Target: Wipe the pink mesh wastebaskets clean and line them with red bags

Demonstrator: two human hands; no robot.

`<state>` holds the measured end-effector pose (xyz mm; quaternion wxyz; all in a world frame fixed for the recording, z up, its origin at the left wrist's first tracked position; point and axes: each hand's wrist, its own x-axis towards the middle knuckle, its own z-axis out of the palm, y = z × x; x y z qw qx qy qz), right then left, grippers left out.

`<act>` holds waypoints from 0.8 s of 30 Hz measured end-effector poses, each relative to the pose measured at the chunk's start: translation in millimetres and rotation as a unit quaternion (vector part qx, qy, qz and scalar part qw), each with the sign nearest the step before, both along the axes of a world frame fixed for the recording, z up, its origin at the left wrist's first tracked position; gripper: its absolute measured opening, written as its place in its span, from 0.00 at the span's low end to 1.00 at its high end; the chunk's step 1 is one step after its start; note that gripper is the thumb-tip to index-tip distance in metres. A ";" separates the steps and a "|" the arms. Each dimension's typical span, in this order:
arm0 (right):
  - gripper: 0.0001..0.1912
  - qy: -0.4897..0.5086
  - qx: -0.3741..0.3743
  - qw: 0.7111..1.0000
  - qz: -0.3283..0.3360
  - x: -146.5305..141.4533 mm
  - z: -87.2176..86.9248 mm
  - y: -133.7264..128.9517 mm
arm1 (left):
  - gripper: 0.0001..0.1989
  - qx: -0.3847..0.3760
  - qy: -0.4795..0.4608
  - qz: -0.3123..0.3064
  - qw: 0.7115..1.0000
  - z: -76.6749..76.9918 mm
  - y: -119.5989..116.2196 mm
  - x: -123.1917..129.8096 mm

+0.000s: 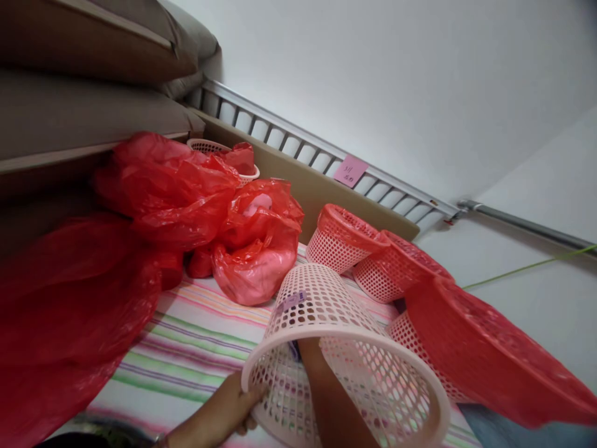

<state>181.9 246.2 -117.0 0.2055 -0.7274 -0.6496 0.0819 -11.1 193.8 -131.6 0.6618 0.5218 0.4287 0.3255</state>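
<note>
Both hands are working one pink basket (326, 311): left hand (228, 401) clamping its rim, right forearm (331, 398) reaching inside, its grip hidden.

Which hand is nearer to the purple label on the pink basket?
Right. The right arm reaches inside the pink basket toward the purple label; the left hand holds the rim, farther away.

I see a bed (196, 339) under a sheet striped in pink, green and purple. On it, at the near edge, a pink basket (326, 305) lies on its side. Behind it two more baskets (342, 239) lined with red bags lie tipped over, touching each other. To their left sit crumpled red bags (209, 211), bunched together, with another basket (209, 147) behind them. A large red bag (60, 323) covers the left part of the sheet.
</note>
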 end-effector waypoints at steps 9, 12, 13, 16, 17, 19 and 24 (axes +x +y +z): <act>0.19 0.001 -0.048 0.999 -0.016 -27.5 31.0 27.4 | 0.32 0.029 0.030 0.030 0.999 -8.8 6.6 -7.3; 0.23 0.041 -0.048 0.997 0.039 -39.1 12.0 -21.4 | 0.35 0.024 0.013 0.030 0.999 -12.9 4.2 -6.4; 0.24 0.058 -0.044 0.995 0.066 -42.3 3.4 -42.9 | 0.36 0.016 0.012 0.033 0.999 -12.3 3.7 -7.1; 0.31 0.018 -0.051 0.996 0.069 -49.1 -17.2 -98.7 | 0.34 -0.002 0.010 0.034 0.999 -8.2 3.1 -9.8; 0.31 -0.002 -0.059 0.997 0.057 -50.1 -20.1 -109.6 | 0.33 -0.005 0.008 0.031 0.999 -6.9 3.2 -10.5; 0.29 -0.018 -0.068 0.996 0.047 -50.1 -18.8 -115.9 | 0.32 -0.007 0.006 0.029 1.000 -5.0 3.6 -11.1; 0.24 0.008 -0.049 0.999 0.022 -39.0 1.0 -62.7 | 0.34 -0.009 0.010 0.027 1.000 -4.4 4.1 -10.5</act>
